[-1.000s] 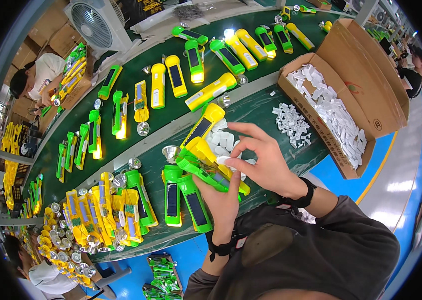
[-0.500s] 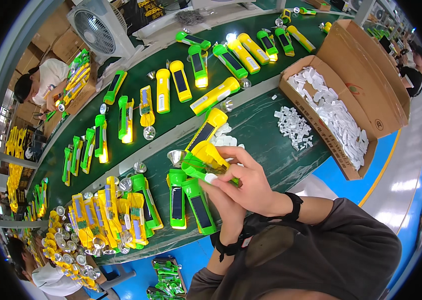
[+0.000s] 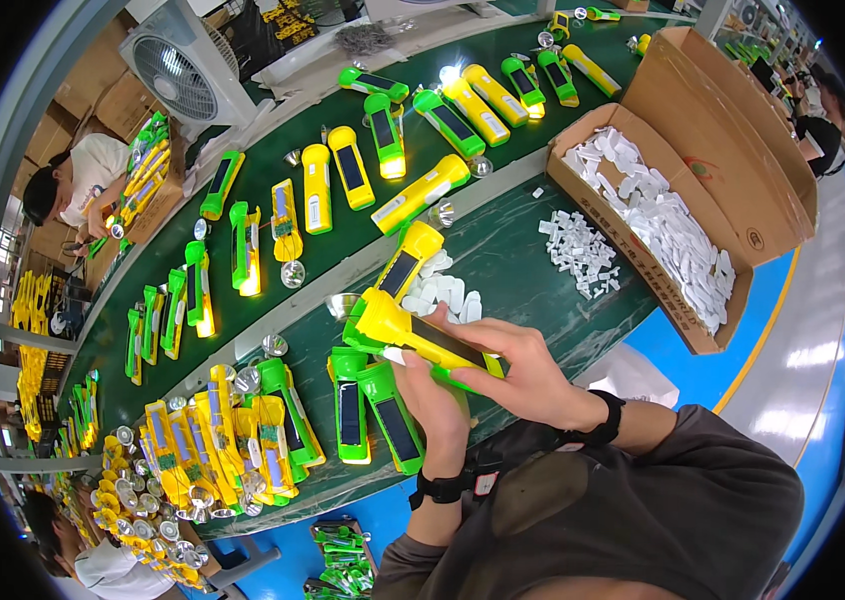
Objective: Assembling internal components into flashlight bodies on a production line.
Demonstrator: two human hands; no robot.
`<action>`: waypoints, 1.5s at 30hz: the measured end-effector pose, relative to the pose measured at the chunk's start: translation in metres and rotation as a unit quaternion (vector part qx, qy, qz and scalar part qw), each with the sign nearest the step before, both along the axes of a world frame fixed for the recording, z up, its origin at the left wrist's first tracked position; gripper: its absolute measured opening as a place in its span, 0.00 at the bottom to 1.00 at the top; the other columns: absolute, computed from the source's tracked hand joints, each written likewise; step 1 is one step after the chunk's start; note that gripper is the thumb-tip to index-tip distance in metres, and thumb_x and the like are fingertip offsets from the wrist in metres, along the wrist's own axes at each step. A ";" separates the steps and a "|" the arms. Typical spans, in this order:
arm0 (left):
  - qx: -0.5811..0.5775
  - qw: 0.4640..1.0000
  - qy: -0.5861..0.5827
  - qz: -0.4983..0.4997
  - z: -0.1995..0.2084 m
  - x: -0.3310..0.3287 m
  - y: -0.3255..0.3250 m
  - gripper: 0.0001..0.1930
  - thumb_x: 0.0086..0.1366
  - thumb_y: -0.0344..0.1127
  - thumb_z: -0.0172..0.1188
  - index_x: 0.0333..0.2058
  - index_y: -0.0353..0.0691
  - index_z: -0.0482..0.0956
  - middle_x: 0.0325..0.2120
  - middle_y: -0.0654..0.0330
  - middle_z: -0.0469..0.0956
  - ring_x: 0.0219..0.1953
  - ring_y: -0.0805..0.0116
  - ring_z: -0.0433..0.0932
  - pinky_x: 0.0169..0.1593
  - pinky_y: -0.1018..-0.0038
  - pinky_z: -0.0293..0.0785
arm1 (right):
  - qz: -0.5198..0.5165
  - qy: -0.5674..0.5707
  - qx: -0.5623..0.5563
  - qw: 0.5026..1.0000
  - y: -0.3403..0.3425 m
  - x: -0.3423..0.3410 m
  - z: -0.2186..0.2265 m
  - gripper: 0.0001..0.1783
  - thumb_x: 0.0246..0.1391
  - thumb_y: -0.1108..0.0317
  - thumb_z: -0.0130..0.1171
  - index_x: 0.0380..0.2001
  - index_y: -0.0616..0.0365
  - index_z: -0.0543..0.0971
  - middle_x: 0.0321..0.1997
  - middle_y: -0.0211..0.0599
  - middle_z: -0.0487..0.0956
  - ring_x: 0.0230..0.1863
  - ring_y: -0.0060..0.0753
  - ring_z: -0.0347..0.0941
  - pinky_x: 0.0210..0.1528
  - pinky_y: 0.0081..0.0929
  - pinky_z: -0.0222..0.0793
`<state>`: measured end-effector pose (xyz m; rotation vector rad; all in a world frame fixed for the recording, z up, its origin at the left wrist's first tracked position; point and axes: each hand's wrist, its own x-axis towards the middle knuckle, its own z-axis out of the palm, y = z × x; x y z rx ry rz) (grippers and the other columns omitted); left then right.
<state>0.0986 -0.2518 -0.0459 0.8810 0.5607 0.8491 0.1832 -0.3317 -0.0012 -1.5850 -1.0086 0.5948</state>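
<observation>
Both of my hands close around a yellow and green solar flashlight (image 3: 385,320), its dark panel facing up. My left hand (image 3: 435,408) supports it from below, with a small white piece (image 3: 395,355) at the fingertips. My right hand (image 3: 525,372) grips the body from the right side. A silver reflector cup (image 3: 342,305) is beside the flashlight's head. Just beyond lies a yellow flashlight (image 3: 409,262), next to a small pile of white plastic pieces (image 3: 443,292). Two green flashlights (image 3: 393,420) rest on the bench to the left of my left hand.
An open cardboard box (image 3: 633,275) of white parts stands at the right, beside a heap of small white pieces (image 3: 580,250). Half-assembled flashlights (image 3: 213,440) crowd the left. More flashlights (image 3: 316,190) lie on the green belt. Co-workers (image 3: 93,180) sit at the left.
The flashlight in my hands has turned, so its panel now faces up and its two halves lie together. My right hand has moved from its head end along the body.
</observation>
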 end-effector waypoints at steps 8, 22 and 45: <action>0.015 0.997 -0.062 -0.036 -0.004 -0.002 -0.004 0.25 0.71 0.44 0.39 0.59 0.32 0.53 0.52 0.46 0.68 0.59 0.51 0.65 0.62 0.56 0.59 | 0.009 -0.032 0.047 0.998 -0.004 0.001 -0.014 0.23 0.43 0.75 0.66 0.46 0.64 0.76 0.43 0.44 0.76 0.43 0.37 0.75 0.44 0.28 0.70; -0.076 0.944 -0.021 -0.320 -0.013 -0.039 -0.041 0.23 0.56 0.37 0.62 0.46 0.32 0.65 0.30 0.55 0.72 0.31 0.63 0.76 0.37 0.62 0.77 | 0.047 0.350 -0.056 0.934 -0.018 0.024 0.006 0.15 0.57 0.66 0.58 0.41 0.69 0.76 0.31 0.37 0.81 0.23 0.14 0.72 0.21 0.17 0.68; 0.041 0.980 0.179 -0.078 0.011 -0.022 -0.030 0.29 0.58 0.23 0.57 0.57 0.35 0.56 0.39 0.56 0.68 0.36 0.67 0.73 0.39 0.70 0.74 | -0.058 -0.376 -0.136 0.915 -0.055 0.151 -0.085 0.10 0.39 0.82 0.61 0.28 0.64 0.74 0.36 0.41 0.72 0.35 0.45 0.74 0.37 0.33 0.71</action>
